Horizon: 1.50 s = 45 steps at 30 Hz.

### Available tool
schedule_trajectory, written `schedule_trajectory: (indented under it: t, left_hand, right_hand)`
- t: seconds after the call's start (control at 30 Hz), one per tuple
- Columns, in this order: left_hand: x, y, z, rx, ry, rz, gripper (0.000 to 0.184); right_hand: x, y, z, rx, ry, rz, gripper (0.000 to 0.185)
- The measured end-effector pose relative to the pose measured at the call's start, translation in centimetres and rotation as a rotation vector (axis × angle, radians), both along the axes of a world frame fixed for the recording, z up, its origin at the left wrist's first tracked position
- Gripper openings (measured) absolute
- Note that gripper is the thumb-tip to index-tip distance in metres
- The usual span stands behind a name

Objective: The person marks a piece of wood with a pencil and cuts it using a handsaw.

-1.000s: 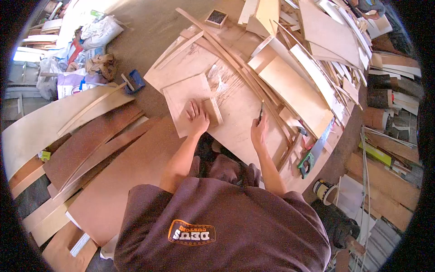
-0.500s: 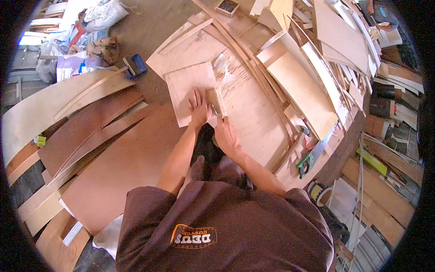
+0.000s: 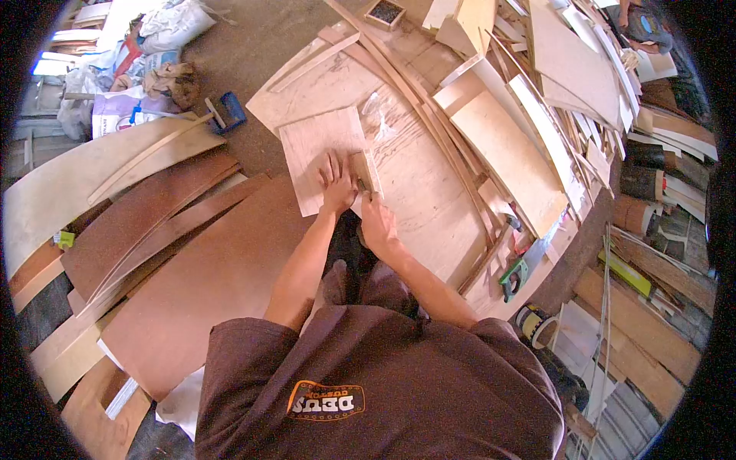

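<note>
My left hand (image 3: pixel 337 182) lies on a thin square wood panel (image 3: pixel 310 146), its fingers spread, beside a small wood block (image 3: pixel 366 170) at the panel's right edge. The panel rests on a larger plywood sheet (image 3: pixel 429 184). My right hand (image 3: pixel 379 222) is closed at the near end of the block, its fingers round a thin dark pencil-like tool that is mostly hidden now.
A green-handled saw (image 3: pixel 514 280) lies at the right edge of the sheet. Long wood strips (image 3: pixel 418 107) and boards (image 3: pixel 502 153) cover the right side. A small box (image 3: pixel 385 14) stands ahead. Part of another person (image 3: pixel 644 27) shows at the upper right.
My right hand has moved left from the open part of the sheet to the block, with the thin tool. My left hand has stayed on the panel. The view has shifted a little.
</note>
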<state>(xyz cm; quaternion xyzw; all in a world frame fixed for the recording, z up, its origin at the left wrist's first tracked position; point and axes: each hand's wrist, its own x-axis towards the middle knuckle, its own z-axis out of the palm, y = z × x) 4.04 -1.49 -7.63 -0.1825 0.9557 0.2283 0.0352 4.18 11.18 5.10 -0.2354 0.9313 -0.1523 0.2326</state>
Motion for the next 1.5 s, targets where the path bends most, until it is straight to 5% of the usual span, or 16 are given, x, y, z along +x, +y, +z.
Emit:
schedule_trajectory:
  t: [0.3,0.37,0.57,1.3,1.37,1.5]
  left_hand:
    - [-0.3,-0.1,0.0,0.04,-0.068,-0.002,0.067]
    - [-0.1,-0.1,0.2,0.048,-0.043,-0.011,0.068]
    - [-0.3,-0.1,0.2,0.031,-0.068,-0.023,0.07]
    - [-0.2,-0.1,0.4,0.017,-0.051,0.02,0.07]
    - [-0.1,-0.2,0.3,0.042,-0.033,0.018,0.07]
    - [0.0,-0.5,0.9,0.021,-0.012,0.007,0.07]
  right_hand:
    - [-0.1,-0.8,-0.5,0.058,0.054,0.021,0.046]
    - [-0.1,-1.0,0.0,0.102,0.088,0.032,0.021]
    - [-0.2,-1.1,0.2,0.106,0.11,0.036,0.019]
    - [0.0,-1.2,0.6,0.073,0.017,0.018,0.02]
    - [-0.5,-1.5,-0.4,0.021,0.011,0.058,0.037]
    - [-0.9,-2.0,0.6,-0.005,0.006,0.025,0.038]
